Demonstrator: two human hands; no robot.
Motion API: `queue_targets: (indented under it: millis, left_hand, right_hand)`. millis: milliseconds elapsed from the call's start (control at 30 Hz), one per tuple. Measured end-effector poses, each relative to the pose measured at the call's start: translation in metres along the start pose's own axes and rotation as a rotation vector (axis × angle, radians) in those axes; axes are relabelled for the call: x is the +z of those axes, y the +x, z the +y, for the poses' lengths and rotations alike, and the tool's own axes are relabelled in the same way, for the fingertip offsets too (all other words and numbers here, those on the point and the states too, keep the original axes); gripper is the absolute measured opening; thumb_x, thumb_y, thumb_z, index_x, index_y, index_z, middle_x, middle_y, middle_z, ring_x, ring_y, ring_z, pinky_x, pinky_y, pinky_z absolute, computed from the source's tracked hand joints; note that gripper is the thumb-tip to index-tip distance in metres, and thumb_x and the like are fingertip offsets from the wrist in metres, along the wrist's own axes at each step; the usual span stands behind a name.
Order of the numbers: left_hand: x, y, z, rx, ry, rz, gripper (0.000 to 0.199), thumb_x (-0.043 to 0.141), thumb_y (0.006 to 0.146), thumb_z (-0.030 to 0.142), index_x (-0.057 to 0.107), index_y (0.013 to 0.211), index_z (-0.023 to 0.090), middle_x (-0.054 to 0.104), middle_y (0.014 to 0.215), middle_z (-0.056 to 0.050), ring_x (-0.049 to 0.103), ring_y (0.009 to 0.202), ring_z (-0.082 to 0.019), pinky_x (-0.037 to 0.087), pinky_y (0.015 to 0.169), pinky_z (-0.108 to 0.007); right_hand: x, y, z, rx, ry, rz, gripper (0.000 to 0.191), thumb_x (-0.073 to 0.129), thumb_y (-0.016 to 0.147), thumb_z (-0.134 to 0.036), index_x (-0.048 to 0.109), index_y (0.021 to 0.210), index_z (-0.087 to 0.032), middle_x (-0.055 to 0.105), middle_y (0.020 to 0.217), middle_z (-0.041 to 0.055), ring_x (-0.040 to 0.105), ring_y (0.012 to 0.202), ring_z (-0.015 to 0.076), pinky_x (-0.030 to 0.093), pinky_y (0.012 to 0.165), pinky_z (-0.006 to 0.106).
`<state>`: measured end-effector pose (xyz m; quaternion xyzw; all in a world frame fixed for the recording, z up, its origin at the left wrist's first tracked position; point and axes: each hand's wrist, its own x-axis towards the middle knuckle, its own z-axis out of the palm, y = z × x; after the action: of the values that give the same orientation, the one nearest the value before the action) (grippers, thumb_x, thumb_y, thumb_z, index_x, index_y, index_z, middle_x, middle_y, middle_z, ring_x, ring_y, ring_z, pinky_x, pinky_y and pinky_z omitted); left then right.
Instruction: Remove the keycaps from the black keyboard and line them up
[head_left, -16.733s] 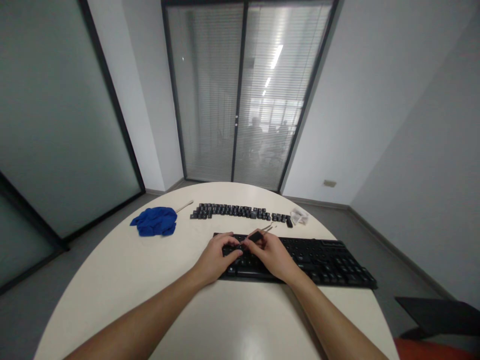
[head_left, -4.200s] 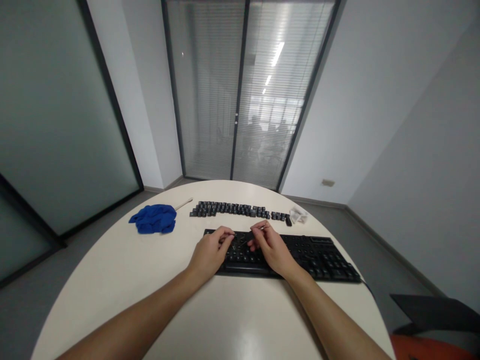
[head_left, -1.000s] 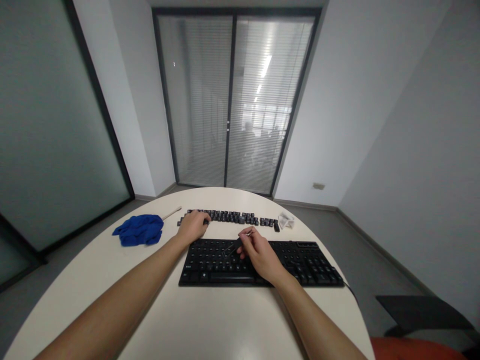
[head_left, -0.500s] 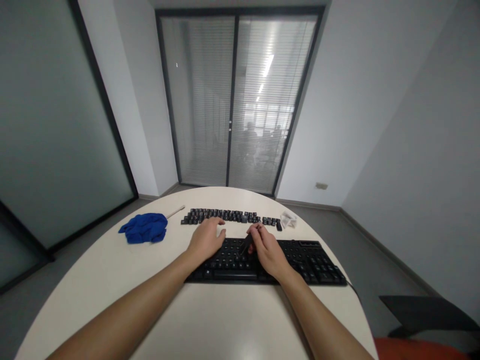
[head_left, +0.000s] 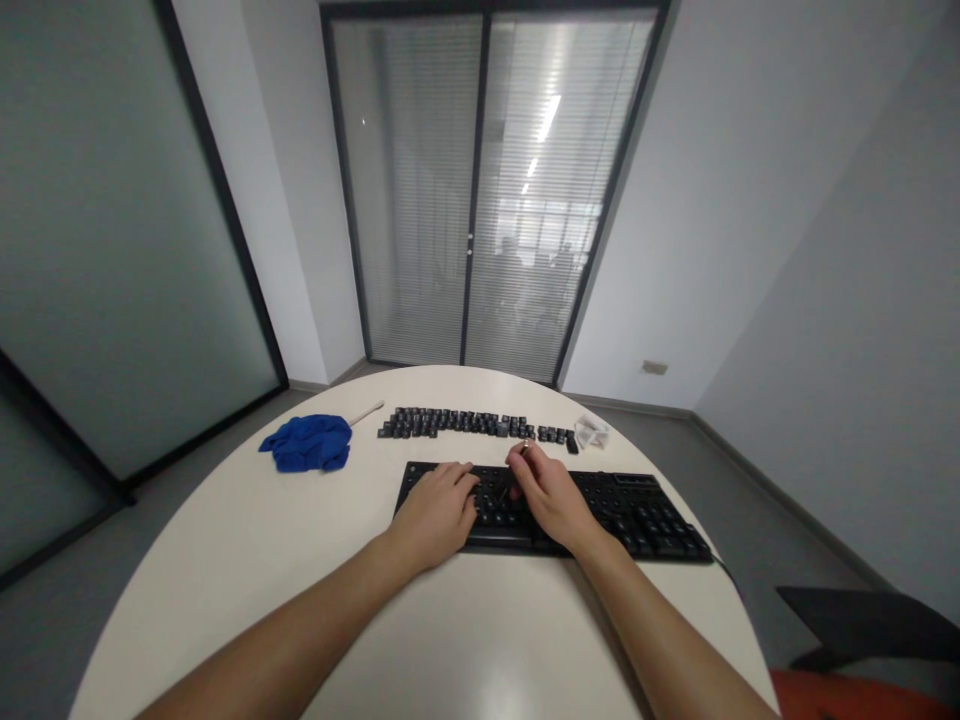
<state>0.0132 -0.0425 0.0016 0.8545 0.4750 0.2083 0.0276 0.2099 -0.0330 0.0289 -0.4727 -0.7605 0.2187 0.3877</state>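
A black keyboard (head_left: 645,515) lies across the table, many of its sockets bare on the left and middle. My left hand (head_left: 437,512) rests on the keyboard's left part, palm down, fingers bent over it and fairly close together; whatever may be under the fingertips is hidden. Over the middle of the keyboard, my right hand (head_left: 546,492) is closed in a pinch around a small dark tool (head_left: 504,494), whose thin tip points down at the sockets. Removed black keycaps (head_left: 465,423) lie in rows behind the keyboard.
A crumpled blue cloth (head_left: 309,443) is at the table's left, with a thin pale brush (head_left: 366,412) behind it. Clear crumpled plastic (head_left: 592,432) lies right of the keycaps. A cable leaves the keyboard's right end. A dark chair part (head_left: 862,620) stands beyond the right edge.
My left hand has come down from above the keyboard's back edge onto its left part. The right hand stays over the middle with the tool. The view has shifted slightly.
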Motion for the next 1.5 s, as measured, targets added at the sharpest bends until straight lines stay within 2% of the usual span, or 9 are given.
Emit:
queue_targets:
  millis: [400,833,1133,1500]
  left_hand:
    - [0.0018,-0.0027,0.0004,0.01,0.009,0.033,0.035,0.045,0.09,0.018,0.061,0.121,0.016,0.057,0.133,-0.01,0.048,0.122,-0.027,0.041,0.103,-0.044]
    - [0.0049,-0.0033,0.0006,0.015,0.033,0.057,0.034,0.044,0.091,0.019,0.061,0.12,0.015,0.057,0.133,-0.01,0.048,0.123,-0.027,0.041,0.103,-0.043]
    - [0.0043,-0.0034,0.0019,0.012,0.027,0.066,0.035,0.044,0.09,0.018,0.061,0.12,0.015,0.058,0.132,-0.01,0.048,0.122,-0.027,0.042,0.103,-0.044]
    - [0.005,-0.0037,0.0019,0.003,0.008,0.06,0.035,0.044,0.09,0.018,0.061,0.12,0.016,0.057,0.133,-0.01,0.047,0.123,-0.026,0.04,0.104,-0.044]
  right_hand:
    - [0.001,-0.0014,-0.0022,-0.011,0.007,-0.061,0.027,0.04,0.099,-0.045,0.051,0.087,-0.023,0.061,0.061,-0.0032,0.061,0.059,0.016,0.042,0.062,0.026]
    - [0.0007,-0.0005,-0.0048,-0.002,-0.004,-0.042,0.026,0.041,0.098,-0.044,0.051,0.087,-0.023,0.063,0.06,-0.003,0.061,0.059,0.0159,0.042,0.063,0.026]
    - [-0.001,-0.0003,-0.0068,-0.008,0.0,-0.084,0.026,0.042,0.099,-0.043,0.051,0.086,-0.023,0.063,0.062,-0.0036,0.061,0.06,0.0149,0.042,0.063,0.025]
    - [0.0055,-0.0001,-0.0054,0.017,-0.04,-0.059,0.028,0.041,0.099,-0.045,0.048,0.083,-0.023,0.064,0.061,-0.0027,0.062,0.059,0.0163,0.04,0.061,0.026]
